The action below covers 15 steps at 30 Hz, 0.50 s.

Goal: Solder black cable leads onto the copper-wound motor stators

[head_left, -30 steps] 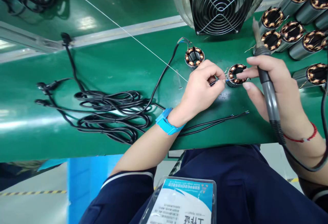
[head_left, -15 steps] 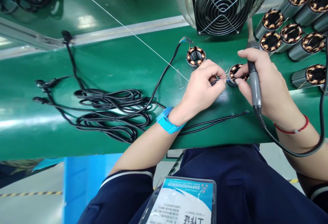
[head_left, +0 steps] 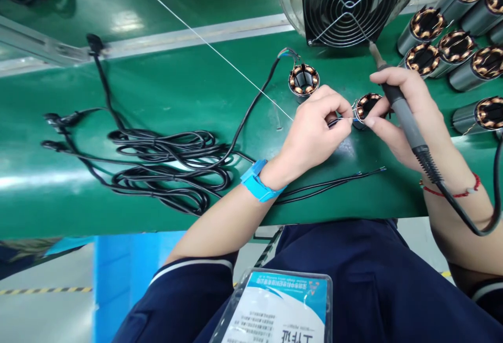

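Observation:
My left hand is closed, thumb and forefinger pinching the end of a black cable whose thin wires stick out toward the right. In my right hand a soldering iron lies across the palm, its tip pointing up toward the fan. Thumb and forefinger of that hand meet at a thin blue wire beside a motor stator with copper windings. Another stator stands just above my left hand, with a cable's coloured wires at its rim.
A fan with a wire guard stands at the back. Several stators are grouped on the right. Coiled black cables lie at left on the green table. A white solder strand slants down to my left hand.
The soldering iron has tilted, its handle end swinging right and its tip moving left. My right fingers have closed together at the wire. The whole view has shifted slightly.

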Each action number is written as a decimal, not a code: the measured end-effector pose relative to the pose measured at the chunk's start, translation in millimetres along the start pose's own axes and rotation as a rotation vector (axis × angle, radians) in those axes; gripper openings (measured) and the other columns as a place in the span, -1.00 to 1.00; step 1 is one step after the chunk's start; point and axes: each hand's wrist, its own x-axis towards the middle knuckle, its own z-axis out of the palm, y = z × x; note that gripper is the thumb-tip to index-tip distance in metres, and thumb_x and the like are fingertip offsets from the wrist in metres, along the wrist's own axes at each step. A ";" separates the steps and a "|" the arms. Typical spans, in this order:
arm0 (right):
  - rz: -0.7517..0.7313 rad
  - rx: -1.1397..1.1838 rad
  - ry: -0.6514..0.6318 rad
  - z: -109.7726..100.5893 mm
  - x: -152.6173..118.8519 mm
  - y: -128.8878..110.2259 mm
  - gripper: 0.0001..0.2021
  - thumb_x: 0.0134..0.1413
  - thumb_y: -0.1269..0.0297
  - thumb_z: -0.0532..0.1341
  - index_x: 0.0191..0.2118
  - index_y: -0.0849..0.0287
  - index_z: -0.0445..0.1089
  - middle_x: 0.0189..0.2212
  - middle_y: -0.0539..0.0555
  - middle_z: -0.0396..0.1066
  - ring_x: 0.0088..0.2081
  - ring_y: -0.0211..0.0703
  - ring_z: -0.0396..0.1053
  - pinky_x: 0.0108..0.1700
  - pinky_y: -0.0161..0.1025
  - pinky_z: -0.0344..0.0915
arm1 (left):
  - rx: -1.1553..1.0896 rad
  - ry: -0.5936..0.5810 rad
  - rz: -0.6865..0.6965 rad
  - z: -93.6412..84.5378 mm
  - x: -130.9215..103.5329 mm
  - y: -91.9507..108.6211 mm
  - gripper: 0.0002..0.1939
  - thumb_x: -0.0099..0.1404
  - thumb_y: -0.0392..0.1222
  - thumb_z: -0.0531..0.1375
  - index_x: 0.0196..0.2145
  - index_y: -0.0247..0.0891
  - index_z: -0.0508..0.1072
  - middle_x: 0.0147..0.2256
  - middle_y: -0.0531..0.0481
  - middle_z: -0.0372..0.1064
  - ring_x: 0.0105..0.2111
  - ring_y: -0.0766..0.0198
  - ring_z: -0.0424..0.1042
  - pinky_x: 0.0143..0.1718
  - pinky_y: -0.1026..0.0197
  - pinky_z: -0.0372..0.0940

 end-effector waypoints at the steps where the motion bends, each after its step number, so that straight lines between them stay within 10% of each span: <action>1: 0.000 -0.007 0.004 1.0 0.1 0.0 -0.55 0.05 0.43 0.25 0.05 -0.04 0.22 -0.44 -0.13 0.38 -0.32 -0.20 0.44 -0.07 -0.12 0.43 | 0.000 0.002 0.002 0.1 -0.2 0.1 -0.86 0.13 -0.42 0.11 -0.51 -0.25 0.35 -0.43 0.03 0.31 -0.38 0.31 0.30 -0.35 0.22 0.25; 15: -0.049 0.030 0.137 8.5 -6.0 9.4 -0.48 0.02 0.48 0.13 0.13 0.01 0.14 -0.19 -0.02 0.48 -0.12 -0.12 0.47 0.05 -0.04 0.36 | -0.180 -0.046 -0.144 -1.7 -1.0 -3.7 -0.89 0.15 -0.41 0.19 -0.41 -0.25 0.33 -0.40 0.05 0.35 -0.44 0.37 0.34 -0.41 0.29 0.26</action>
